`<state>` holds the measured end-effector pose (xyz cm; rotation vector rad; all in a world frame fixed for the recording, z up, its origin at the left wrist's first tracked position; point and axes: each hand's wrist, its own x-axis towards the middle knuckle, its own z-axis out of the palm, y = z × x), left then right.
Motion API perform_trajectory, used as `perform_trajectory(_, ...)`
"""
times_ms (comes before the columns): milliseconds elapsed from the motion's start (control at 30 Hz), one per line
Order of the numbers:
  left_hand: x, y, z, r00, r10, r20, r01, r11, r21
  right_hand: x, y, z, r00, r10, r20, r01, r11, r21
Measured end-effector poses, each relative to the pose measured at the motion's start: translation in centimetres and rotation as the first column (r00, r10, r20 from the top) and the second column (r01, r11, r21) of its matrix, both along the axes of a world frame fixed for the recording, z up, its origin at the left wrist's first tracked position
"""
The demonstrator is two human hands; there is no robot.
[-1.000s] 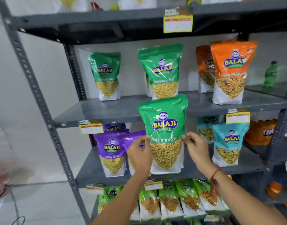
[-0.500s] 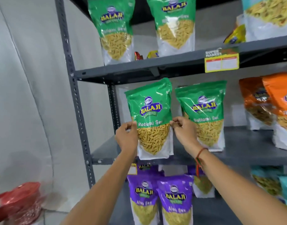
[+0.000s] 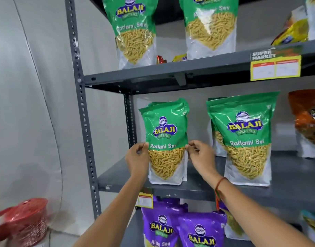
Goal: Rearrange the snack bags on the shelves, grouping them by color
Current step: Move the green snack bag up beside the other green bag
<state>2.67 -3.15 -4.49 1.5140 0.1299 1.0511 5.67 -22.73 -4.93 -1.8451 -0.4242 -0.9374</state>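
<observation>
Green Ratlami Sev bag (image 3: 166, 139) stood upright on the middle shelf (image 3: 197, 190), near its left end, base on the shelf surface. Left hand (image 3: 137, 160) pinched the bag's left edge between thumb and fingers; right hand (image 3: 200, 157) pinched the right edge the same way. Both hands clamped on that bag at about mid-height. Another green bag sat directly behind it, only its top edge visible. Second front green bag (image 3: 242, 139) stood to the right on the same shelf, apart from the held one. Orange bag (image 3: 306, 122) sat at the far right of that shelf. Upper shelf (image 3: 171, 75) carried two more green bags (image 3: 135, 32). Purple bags (image 3: 162, 227) stood on the shelf below. Red thread band (image 3: 218, 186) was on the right wrist.
</observation>
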Motion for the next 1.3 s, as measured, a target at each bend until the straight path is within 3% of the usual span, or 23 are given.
perform_trajectory(233,-1.4,1.8,-1.2,0.988,-0.145,-0.048,0.148,0.986,0.077,-1.0,-1.2,-1.1,0.923,0.319,-0.215,-0.281,0.941,0.19)
perform_trajectory(300,-1.8,2.4,-2.0,0.966,-0.21,-0.149,0.231,0.963,0.138,-0.9,-1.8,-2.0,0.863,0.392,-0.318,-0.334,0.916,0.223)
perform_trajectory(433,-2.0,2.6,-3.8,0.848,-0.265,-0.46,0.413,0.873,0.258,-0.5,-2.4,-3.9,0.762,0.419,-0.494,-0.437,0.895,0.086)
perform_trajectory(633,-1.4,2.2,-4.5,0.866,-0.165,-0.473,0.369,0.848,0.38,0.2,-1.4,-4.3,0.804,0.409,-0.432,-0.46,0.888,-0.017)
perform_trajectory(1300,1.0,6.3,-3.8,0.827,-0.187,-0.531,0.389,0.871,0.299,2.6,3.4,-3.8,0.786,0.425,-0.45,-0.479,0.878,-0.007)
